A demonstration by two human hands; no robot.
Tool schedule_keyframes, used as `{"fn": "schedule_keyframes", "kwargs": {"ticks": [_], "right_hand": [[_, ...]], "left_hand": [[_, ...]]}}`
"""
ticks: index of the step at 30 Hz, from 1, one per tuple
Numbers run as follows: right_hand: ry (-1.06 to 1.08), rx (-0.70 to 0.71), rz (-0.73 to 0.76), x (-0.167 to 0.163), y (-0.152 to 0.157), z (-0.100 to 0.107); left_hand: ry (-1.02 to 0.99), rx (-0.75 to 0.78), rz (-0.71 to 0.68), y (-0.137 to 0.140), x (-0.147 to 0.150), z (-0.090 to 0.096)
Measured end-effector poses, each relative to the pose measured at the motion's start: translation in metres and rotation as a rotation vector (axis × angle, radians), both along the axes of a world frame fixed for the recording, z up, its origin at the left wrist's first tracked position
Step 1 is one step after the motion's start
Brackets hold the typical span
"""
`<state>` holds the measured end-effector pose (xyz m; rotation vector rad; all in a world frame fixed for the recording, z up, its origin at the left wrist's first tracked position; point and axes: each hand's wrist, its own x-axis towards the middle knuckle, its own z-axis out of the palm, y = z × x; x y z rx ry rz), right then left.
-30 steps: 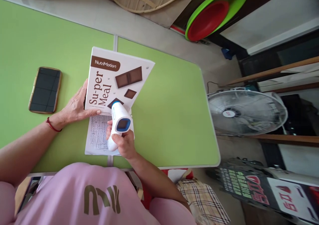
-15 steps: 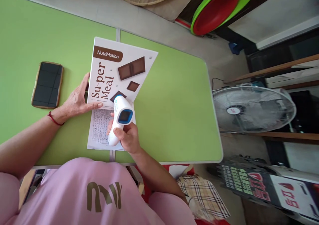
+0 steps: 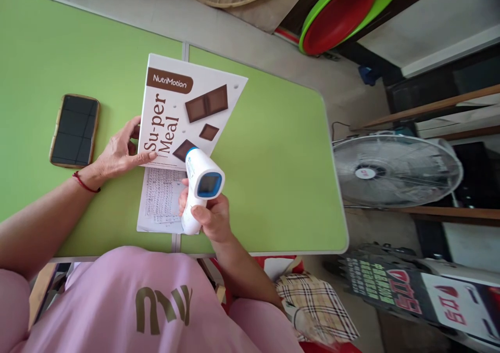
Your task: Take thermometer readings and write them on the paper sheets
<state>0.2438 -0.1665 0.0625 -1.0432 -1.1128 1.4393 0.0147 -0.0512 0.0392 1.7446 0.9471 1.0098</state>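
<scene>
My right hand point(image 3: 213, 215) is wrapped round the handle of a white and blue infrared thermometer point(image 3: 203, 168). Its small screen faces me, and its front end points at the lower part of a white "Su-per Meal" box point(image 3: 207, 90). My left hand point(image 3: 123, 152) grips that box at its left edge, thumb on the front and fingers behind. The box stands tilted on the table, with brown chocolate pieces printed on it. Below it lies a sheet of paper with writing point(image 3: 160, 199), partly covered by the box and the thermometer.
A smartphone point(image 3: 75, 130) in a tan case lies left of my left hand on the green folding table point(image 3: 281, 160). Past the table's right edge are a fan point(image 3: 398, 172) and a printed carton point(image 3: 390, 285). Red and green basins point(image 3: 339, 17) stand beyond the far edge.
My right hand has moved the thermometer to the right and slightly toward me, and its screen now looks lit grey. My left thumb has shifted slightly up and left on the box.
</scene>
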Motion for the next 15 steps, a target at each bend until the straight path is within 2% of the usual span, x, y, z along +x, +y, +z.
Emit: {"fn": "schedule_keyframes", "kwargs": {"ticks": [4,8,12,15], "right_hand": [[-0.136,0.112,-0.166,0.030,0.004,0.004],[-0.626,0.079,-0.365,0.061,0.012,0.005],[-1.122,-0.031,-0.322,0.071,0.023,-0.008],[-1.330,-0.047,-0.257,0.070,0.028,-0.019]], "left_hand": [[-0.103,0.007,0.002,0.001,0.001,-0.003],[-0.136,0.092,0.049,0.005,0.004,-0.007],[-0.171,0.162,0.041,0.012,0.006,-0.016],[-0.104,0.178,0.040,0.014,0.006,-0.024]]}}
